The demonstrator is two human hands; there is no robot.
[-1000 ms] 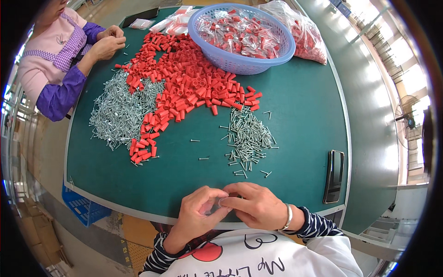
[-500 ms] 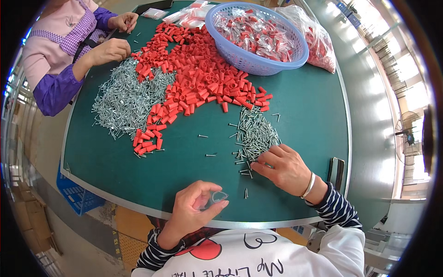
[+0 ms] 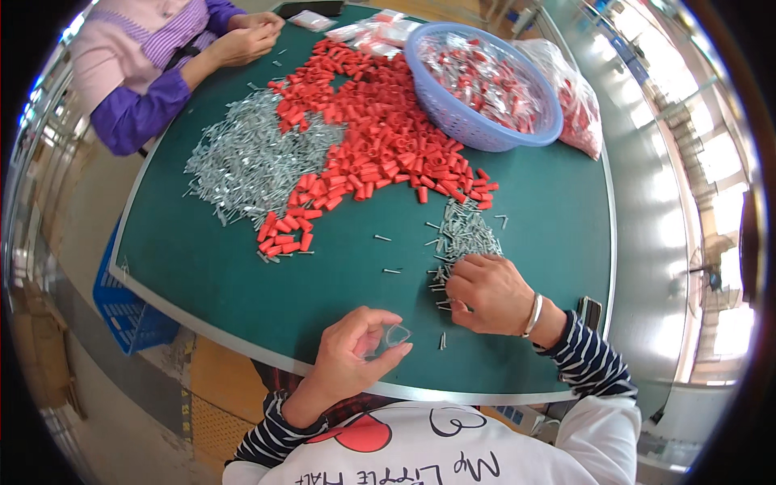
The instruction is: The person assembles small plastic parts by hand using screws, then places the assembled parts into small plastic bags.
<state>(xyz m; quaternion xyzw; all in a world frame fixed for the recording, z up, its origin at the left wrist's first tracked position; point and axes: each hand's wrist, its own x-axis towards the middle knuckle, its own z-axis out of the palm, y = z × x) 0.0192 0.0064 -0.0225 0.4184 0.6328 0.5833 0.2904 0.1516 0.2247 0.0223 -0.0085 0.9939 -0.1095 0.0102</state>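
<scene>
My left hand (image 3: 354, 353) is closed on a small clear plastic bag (image 3: 398, 335), its mouth held apart between thumb and fingers. My right hand (image 3: 491, 295) rests at the near edge of a small pile of screws (image 3: 469, 233), fingers curled in and thumb bent under. Whatever those fingers grip is hidden behind the hand. A few single screws lie between the two hands, among them a pair (image 3: 443, 340) near the table's front. Beyond the small pile spreads a large heap of red tapered plastic plugs (image 3: 388, 141).
To the left lies a bigger heap of screws (image 3: 250, 158). A blue-purple basket (image 3: 461, 129) full of filled bags stands at the back, beside a large clear bag (image 3: 578, 121) of red pieces. A co-worker's hands (image 3: 250, 40) are at the far left. A phone-like object (image 3: 589, 312) lies right.
My right hand's fingers have curled in further at the near edge of the small screw pile. The left hand still holds the bag. The co-worker's hands have come together. The view has shifted slightly.
</scene>
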